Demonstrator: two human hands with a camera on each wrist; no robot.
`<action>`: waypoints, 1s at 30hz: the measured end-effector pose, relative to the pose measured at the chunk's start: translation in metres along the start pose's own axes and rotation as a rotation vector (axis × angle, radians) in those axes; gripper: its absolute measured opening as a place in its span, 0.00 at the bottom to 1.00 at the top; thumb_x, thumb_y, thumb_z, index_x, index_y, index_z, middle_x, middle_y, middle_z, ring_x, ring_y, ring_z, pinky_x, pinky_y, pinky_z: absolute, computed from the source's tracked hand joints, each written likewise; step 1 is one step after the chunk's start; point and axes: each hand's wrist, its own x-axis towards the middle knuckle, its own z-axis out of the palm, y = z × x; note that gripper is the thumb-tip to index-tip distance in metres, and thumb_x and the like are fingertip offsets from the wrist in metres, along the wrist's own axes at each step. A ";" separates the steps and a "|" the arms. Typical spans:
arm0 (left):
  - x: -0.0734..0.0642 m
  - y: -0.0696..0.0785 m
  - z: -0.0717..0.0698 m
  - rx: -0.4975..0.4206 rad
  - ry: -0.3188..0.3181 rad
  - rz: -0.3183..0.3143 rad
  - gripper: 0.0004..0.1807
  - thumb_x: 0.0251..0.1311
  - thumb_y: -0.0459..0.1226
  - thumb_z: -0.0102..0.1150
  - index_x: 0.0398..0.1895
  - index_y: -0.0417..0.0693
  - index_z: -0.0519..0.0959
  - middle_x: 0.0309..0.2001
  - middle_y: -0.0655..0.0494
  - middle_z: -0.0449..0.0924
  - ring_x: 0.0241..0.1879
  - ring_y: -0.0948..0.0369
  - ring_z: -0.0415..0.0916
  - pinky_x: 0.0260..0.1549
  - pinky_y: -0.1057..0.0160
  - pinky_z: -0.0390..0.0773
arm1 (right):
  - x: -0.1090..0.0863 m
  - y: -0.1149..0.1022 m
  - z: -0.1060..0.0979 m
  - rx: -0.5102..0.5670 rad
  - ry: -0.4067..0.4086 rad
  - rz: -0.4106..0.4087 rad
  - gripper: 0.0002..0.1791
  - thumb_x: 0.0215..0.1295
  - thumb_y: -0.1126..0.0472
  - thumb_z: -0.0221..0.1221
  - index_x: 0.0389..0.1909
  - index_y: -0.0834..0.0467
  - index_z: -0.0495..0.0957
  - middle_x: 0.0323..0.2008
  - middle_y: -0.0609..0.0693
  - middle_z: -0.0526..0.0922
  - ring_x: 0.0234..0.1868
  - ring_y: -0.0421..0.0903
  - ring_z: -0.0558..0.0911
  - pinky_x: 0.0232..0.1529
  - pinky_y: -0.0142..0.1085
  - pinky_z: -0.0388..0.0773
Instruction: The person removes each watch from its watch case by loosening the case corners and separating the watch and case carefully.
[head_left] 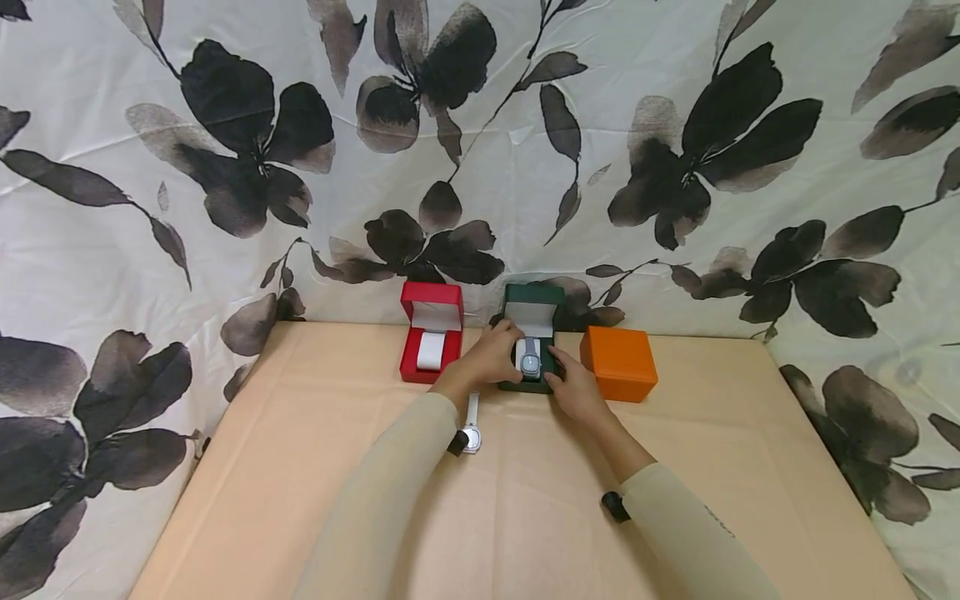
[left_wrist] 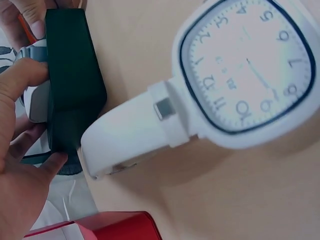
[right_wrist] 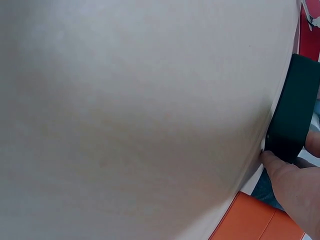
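Observation:
An open dark green watch box (head_left: 534, 294) stands at the table's back edge, holding a wristwatch (head_left: 530, 360) with a bluish face and grey-blue strap on a white cushion. My left hand (head_left: 491, 354) grips the box at its left; in the left wrist view one digit reaches over the rim beside the cushion and another rests at the box's corner. From the right, my right hand (head_left: 581, 390) holds the box's side, its fingers at the front corner of the green box (right_wrist: 292, 107) in the right wrist view. A white wristwatch (left_wrist: 245, 65) lies on the table, near my left forearm.
To the left stands an open red watch box (head_left: 432, 293) with a bare white cushion (head_left: 431, 351). A closed orange box (head_left: 620, 364) sits close to my right hand. Behind the beige table (head_left: 337, 367) hangs a flower-patterned cloth (head_left: 525, 200).

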 end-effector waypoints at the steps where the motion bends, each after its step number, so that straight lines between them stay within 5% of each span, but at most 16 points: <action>1: 0.000 0.000 0.000 -0.016 0.005 0.001 0.38 0.51 0.41 0.75 0.68 0.41 0.74 0.68 0.47 0.69 0.63 0.48 0.67 0.62 0.54 0.77 | 0.000 0.000 0.000 0.000 0.001 -0.003 0.34 0.77 0.62 0.56 0.80 0.57 0.58 0.78 0.64 0.62 0.78 0.63 0.63 0.77 0.59 0.60; 30: -0.005 0.001 -0.007 -0.155 0.065 0.037 0.36 0.51 0.37 0.74 0.65 0.39 0.74 0.62 0.46 0.77 0.57 0.52 0.73 0.60 0.56 0.79 | 0.001 0.001 0.000 -0.044 -0.005 -0.002 0.36 0.78 0.60 0.55 0.81 0.61 0.53 0.78 0.65 0.60 0.78 0.64 0.62 0.76 0.58 0.60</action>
